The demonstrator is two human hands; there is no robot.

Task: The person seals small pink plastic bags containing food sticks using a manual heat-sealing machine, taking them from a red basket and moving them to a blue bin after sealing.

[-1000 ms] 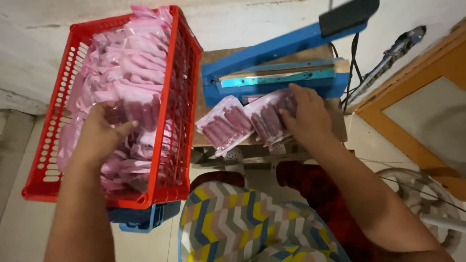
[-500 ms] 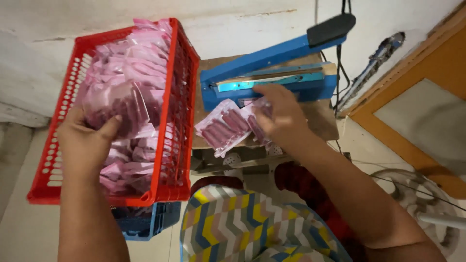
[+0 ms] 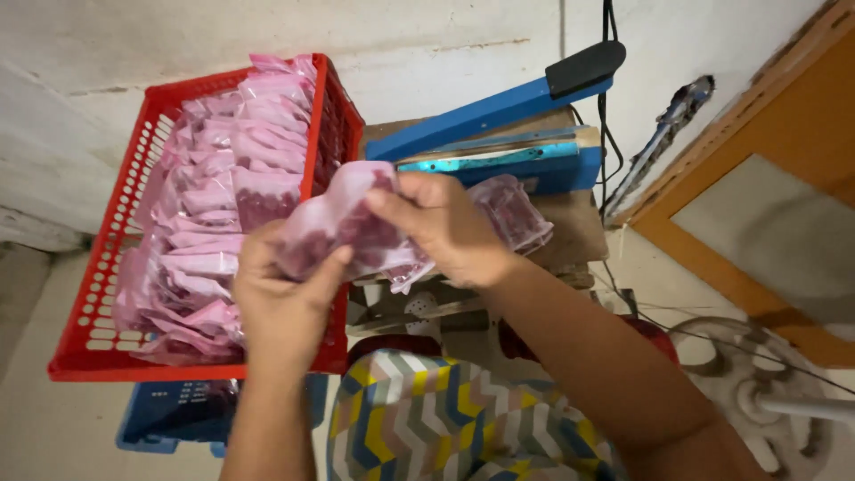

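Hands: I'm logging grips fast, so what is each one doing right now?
Left hand: closed on the lower end of a pink packet.
Right hand: closed on the same packet's upper edge.

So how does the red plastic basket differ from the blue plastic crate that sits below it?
The red plastic basket lies on top and shows whole, while the blue plastic crate is mostly hidden underneath. The basket is packed with pink sealed pouches; what the crate holds cannot be seen. The basket's walls have round and slotted holes; the crate shows only small slots. Both are perforated plastic.
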